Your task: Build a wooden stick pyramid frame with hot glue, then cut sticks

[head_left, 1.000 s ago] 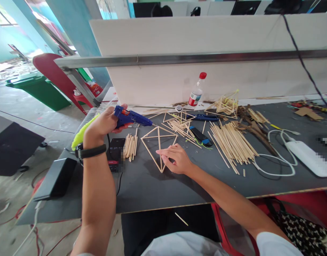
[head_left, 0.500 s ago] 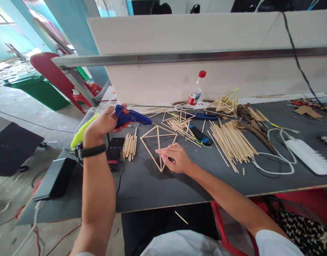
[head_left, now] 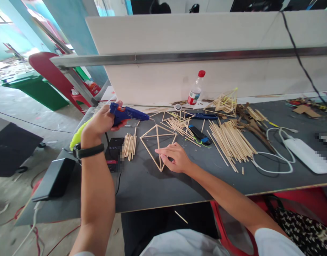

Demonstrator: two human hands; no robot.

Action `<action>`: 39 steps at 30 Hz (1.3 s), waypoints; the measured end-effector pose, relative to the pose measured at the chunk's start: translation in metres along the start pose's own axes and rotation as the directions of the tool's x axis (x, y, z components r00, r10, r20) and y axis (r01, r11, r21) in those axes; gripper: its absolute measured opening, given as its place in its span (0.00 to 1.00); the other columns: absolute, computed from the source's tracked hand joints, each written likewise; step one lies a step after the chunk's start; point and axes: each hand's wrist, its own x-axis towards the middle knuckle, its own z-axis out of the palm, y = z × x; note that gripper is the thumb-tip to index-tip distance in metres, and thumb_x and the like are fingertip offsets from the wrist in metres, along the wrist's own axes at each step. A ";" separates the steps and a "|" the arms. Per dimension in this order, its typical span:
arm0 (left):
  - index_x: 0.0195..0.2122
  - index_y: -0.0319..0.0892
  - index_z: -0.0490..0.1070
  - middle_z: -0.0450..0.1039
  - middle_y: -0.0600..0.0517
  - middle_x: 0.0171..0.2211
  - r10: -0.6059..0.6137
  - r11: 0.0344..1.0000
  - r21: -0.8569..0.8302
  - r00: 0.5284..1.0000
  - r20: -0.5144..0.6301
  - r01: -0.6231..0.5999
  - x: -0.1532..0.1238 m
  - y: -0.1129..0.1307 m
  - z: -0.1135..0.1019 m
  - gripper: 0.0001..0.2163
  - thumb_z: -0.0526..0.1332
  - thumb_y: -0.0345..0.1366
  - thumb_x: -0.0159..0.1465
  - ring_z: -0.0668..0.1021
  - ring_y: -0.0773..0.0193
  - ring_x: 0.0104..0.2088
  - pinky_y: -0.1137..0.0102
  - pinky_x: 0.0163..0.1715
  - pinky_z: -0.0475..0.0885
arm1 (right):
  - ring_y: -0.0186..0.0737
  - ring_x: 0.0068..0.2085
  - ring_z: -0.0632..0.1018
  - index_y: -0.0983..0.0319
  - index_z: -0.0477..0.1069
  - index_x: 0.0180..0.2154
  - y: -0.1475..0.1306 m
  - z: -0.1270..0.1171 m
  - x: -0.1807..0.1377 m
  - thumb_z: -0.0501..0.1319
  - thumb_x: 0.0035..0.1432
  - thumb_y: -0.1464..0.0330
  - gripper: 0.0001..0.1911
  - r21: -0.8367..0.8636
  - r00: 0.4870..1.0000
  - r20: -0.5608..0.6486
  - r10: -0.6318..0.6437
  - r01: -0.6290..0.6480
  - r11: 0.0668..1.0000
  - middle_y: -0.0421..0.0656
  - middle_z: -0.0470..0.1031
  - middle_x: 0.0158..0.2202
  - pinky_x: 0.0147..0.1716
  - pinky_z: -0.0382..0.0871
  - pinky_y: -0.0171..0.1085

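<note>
My left hand (head_left: 100,121) is wrapped round the grip of a blue hot glue gun (head_left: 130,113). Its nozzle points right, just above the top corner of a wooden stick frame (head_left: 147,147). A thin strand of glue seems to hang between the nozzle and that corner. My right hand (head_left: 175,157) is closed in a pinch on the frame's sticks near the lower middle. The frame is made of thin sticks joined at their ends into a pyramid-like shape. It rests on the dark table (head_left: 142,192), partly hidden by my right fingers.
Short sticks (head_left: 130,146) lie left of the frame beside a phone (head_left: 116,146). To the right are a large stick pile (head_left: 232,142), a blue-black cutter (head_left: 200,135) and a white power strip (head_left: 310,154). Behind stand a bottle (head_left: 194,92) and stick models (head_left: 224,103).
My left hand has drawn the glue gun slightly left and up, away from the frame's top corner, with a thin strand trailing. My right hand and the frame have stayed put.
</note>
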 end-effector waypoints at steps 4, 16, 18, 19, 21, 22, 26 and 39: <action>0.29 0.44 0.62 0.67 0.55 0.16 0.013 0.998 -0.068 1.000 -0.007 -0.014 -0.003 0.001 -0.002 0.16 0.49 0.45 0.71 0.64 0.72 0.11 0.75 0.08 0.53 | 0.35 0.32 0.78 0.57 0.78 0.48 0.001 0.000 -0.001 0.55 0.68 0.69 0.14 -0.012 0.999 0.030 0.017 -0.016 1.000 0.40 0.85 0.38 0.37 0.62 0.40; 0.26 0.41 0.67 0.72 0.50 0.20 0.074 0.991 -0.093 0.979 -0.191 -0.093 -0.004 0.014 0.010 0.26 0.49 0.56 0.71 0.65 0.72 0.14 0.73 0.14 0.59 | 0.36 0.32 0.78 0.56 0.78 0.49 0.000 0.000 -0.001 0.55 0.67 0.69 0.15 -0.008 0.999 0.033 0.026 -0.026 1.000 0.40 0.85 0.39 0.37 0.62 0.41; 0.28 0.40 0.68 0.77 0.47 0.25 0.059 0.993 -0.093 0.980 -0.189 -0.077 -0.002 0.014 0.013 0.26 0.48 0.56 0.71 0.67 0.72 0.14 0.72 0.15 0.61 | 0.36 0.32 0.78 0.57 0.78 0.48 0.000 0.000 -0.001 0.55 0.67 0.69 0.15 -0.007 0.999 0.032 0.022 -0.022 1.000 0.40 0.85 0.38 0.37 0.62 0.41; 0.29 0.40 0.68 0.79 0.46 0.28 0.050 0.993 -0.098 0.983 -0.178 -0.068 -0.001 0.014 0.015 0.26 0.48 0.56 0.71 0.68 0.71 0.14 0.72 0.15 0.62 | 0.36 0.32 0.78 0.57 0.78 0.48 0.000 0.000 -0.001 0.55 0.67 0.70 0.15 -0.008 0.999 0.032 0.019 -0.019 1.000 0.40 0.85 0.38 0.37 0.62 0.41; 0.29 0.41 0.67 0.80 0.43 0.31 0.031 0.993 -0.112 0.988 -0.152 -0.049 0.001 0.014 0.020 0.25 0.49 0.56 0.71 0.68 0.70 0.14 0.70 0.15 0.62 | 0.36 0.32 0.78 0.57 0.78 0.48 -0.001 0.001 -0.001 0.55 0.67 0.70 0.14 -0.008 1.000 0.022 0.011 -0.010 1.000 0.40 0.85 0.38 0.37 0.62 0.41; 0.29 0.41 0.67 0.80 0.42 0.31 0.026 0.991 -0.123 0.990 -0.136 -0.043 0.003 0.014 0.023 0.24 0.49 0.56 0.71 0.68 0.70 0.13 0.70 0.14 0.62 | 0.36 0.32 0.78 0.57 0.78 0.48 -0.001 0.001 -0.001 0.56 0.67 0.70 0.14 -0.005 1.000 0.013 0.004 -0.004 1.000 0.40 0.85 0.38 0.37 0.62 0.41; 0.34 0.41 0.70 0.79 0.45 0.27 0.020 0.990 -0.135 0.998 -0.061 -0.028 0.010 0.009 0.034 0.23 0.48 0.55 0.71 0.70 0.67 0.13 0.70 0.14 0.62 | 0.35 0.31 0.78 0.58 0.78 0.48 -0.002 0.000 0.000 0.56 0.67 0.71 0.14 0.003 1.000 -0.008 -0.004 0.004 1.000 0.40 0.85 0.37 0.36 0.62 0.40; 0.31 0.41 0.68 0.77 0.48 0.23 0.018 0.992 -0.127 1.000 -0.026 -0.021 0.004 0.015 0.028 0.22 0.50 0.54 0.71 0.69 0.69 0.13 0.71 0.15 0.63 | 0.35 0.33 0.79 0.56 0.78 0.49 -0.003 0.000 0.001 0.55 0.67 0.70 0.15 -0.014 0.999 0.030 0.019 -0.019 1.000 0.39 0.85 0.36 0.37 0.62 0.40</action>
